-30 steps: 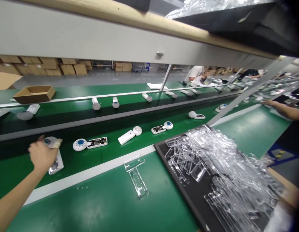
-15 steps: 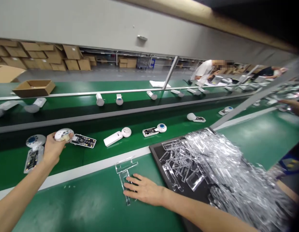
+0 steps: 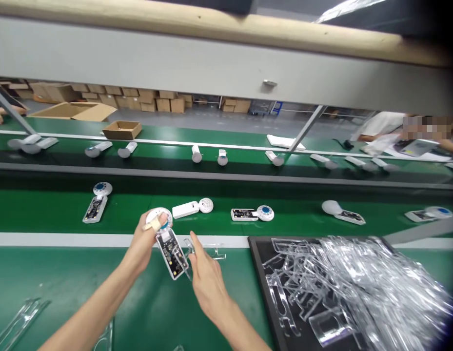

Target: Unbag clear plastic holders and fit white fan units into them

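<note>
My left hand (image 3: 141, 243) grips a white handheld fan (image 3: 170, 256) by its round head. Its handle slants down to the right, with the black circuit board exposed and facing up. A tan wrap covers one of the left fingertips. My right hand (image 3: 207, 280) is beside the handle, fingers closed on a clear plastic piece (image 3: 185, 265) whose near end lies over the board's lower part. Whether the piece touches the board I cannot tell. Behind the right fingers, another clear plastic piece (image 3: 217, 256) lies at the belt's white edge.
A black tray (image 3: 261, 287) heaped with clear plastic pieces (image 3: 361, 278) stands on the right. Several white fans (image 3: 265, 213) lie along the green belt, and more lie on the far belt. Loose clear parts (image 3: 21, 319) lie at lower left. A cardboard box (image 3: 122, 129) sits beyond.
My left hand has lifted the fan off the belt and brought it over the near table. My right hand has left the table with a clear plastic piece and met it. The view has turned left.
</note>
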A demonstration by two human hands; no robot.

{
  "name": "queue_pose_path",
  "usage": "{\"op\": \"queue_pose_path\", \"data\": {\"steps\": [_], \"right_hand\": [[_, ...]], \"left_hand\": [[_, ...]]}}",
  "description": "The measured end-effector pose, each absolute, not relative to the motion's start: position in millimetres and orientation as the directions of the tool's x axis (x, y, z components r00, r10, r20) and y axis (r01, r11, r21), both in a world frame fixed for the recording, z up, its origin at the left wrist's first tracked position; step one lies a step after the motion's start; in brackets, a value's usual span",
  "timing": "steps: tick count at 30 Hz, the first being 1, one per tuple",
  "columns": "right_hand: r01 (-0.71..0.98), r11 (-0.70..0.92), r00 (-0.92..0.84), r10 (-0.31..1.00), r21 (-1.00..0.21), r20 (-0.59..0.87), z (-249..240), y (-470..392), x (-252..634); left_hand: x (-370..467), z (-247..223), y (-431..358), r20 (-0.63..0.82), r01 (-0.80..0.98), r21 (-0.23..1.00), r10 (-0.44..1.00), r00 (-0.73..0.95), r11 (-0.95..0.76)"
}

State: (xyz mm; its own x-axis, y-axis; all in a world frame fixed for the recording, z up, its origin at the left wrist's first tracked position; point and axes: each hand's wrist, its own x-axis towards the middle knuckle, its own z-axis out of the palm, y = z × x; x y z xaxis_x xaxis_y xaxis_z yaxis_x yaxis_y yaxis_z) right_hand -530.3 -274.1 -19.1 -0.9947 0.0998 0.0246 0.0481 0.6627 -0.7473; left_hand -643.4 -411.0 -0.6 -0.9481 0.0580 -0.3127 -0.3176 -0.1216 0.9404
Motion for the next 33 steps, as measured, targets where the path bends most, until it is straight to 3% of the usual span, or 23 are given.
{"op": "queue_pose_path", "data": {"steps": [8, 12, 15, 18, 20, 22, 24, 26, 29, 33], "right_hand": [[0.202, 0.793, -0.962, 0.27, -0.574, 0.034, -17.0, -327.5, -546.9], [0.147, 0.864, -0.953, 0.254, -0.482, 0.164, -29.9, -337.0, -543.1], [0.122, 0.865, -0.959, 0.228, -0.487, 0.165, -39.9, -341.6, -539.1], [0.058, 0.85, -0.961, 0.19, -0.524, 0.203, -37.8, -347.1, -538.5], [0.014, 0.834, -0.96, 0.166, -0.552, 0.227, -31.5, -352.8, -540.8], [0.006, 0.788, -0.964, 0.168, -0.616, 0.204, -26.1, -360.2, -547.0], [0.077, 0.663, -0.95, 0.275, -0.745, 0.147, -24.9, -368.5, -559.1], [0.197, 0.413, -0.884, 0.467, -0.889, 0.021, -28.6, -377.5, -576.6], [0.271, 0.107, -0.773, 0.617, -0.957, -0.15, -37.9, -393.2, -603.5], [0.236, 0.121, -0.774, 0.624, -0.964, -0.112, -44.4, -420.9, -623.9]], "left_hand": [[-613.5, 11.9, -405.6, -0.307, -0.314, 0.944, 0.078, -0.948, -0.101], [-621.1, 16.2, -419.4, -0.342, -0.346, 0.912, 0.058, -0.938, -0.22], [-628.3, 20.2, -432.7, -0.322, -0.318, 0.888, 0.044, -0.946, -0.331], [-630.6, 16.4, -446.1, -0.317, -0.367, 0.83, 0.185, -0.93, -0.421], [-630.3, 8.8, -454.8, -0.387, -0.481, 0.78, 0.294, -0.874, -0.401], [-630.0, 0.5, -462.9, -0.463, -0.547, 0.763, 0.298, -0.835, -0.345], [-630.1, -4.5, -469.9, -0.456, -0.507, 0.801, 0.224, -0.861, -0.318], [-629.4, -4.4, -475.9, -0.372, -0.395, 0.863, 0.133, -0.919, -0.314], [-625.9, 1.2, -484.5, -0.259, -0.249, 0.917, 0.008, -0.966, -0.311], [-627.3, 3.4, -498.6, -0.231, -0.198, 0.936, -0.086, -0.969, -0.29]]}}
